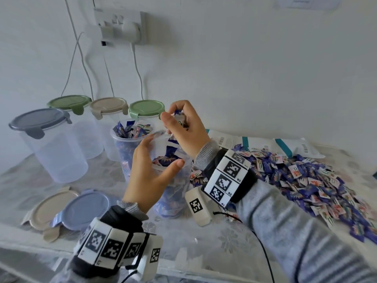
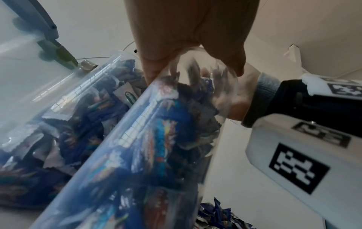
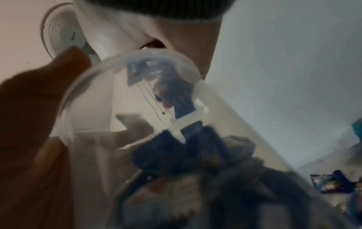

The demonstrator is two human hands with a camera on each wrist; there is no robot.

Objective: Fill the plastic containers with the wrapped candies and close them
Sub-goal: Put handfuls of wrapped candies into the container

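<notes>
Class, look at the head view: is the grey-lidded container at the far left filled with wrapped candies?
No. The grey-lidded container shows only clear, empty walls, with no candies inside.

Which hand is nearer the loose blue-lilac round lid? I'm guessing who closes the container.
Left. The left hand is just right of and above the blue-lilac round plastic lid; the right hand is higher, farther right.

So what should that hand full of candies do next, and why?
Probably let go: the right hand grips wrapped candies right above the open container that the left hand steadies, and the container, though nearly full, still seems to have a little room.
</notes>
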